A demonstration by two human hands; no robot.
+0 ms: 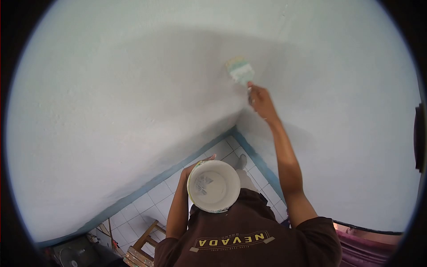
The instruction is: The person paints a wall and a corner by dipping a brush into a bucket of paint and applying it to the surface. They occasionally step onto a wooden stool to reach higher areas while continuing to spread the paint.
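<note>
1. Wooden stool (142,247): standing on the tiled floor (155,200), below and left of the left hand.
2. Left hand (195,167): gripping a white bucket (213,185) by its far rim; the bucket is sitting just below the fingers, mouth facing up toward the camera.
3. Paintbrush (240,72): pressing against the wall (111,89) near the corner, long axis running up-left, bristles pointing away from the hand.
4. Right hand (261,101): closing around the brush handle; the brush head is lying just above and left of it.
</note>
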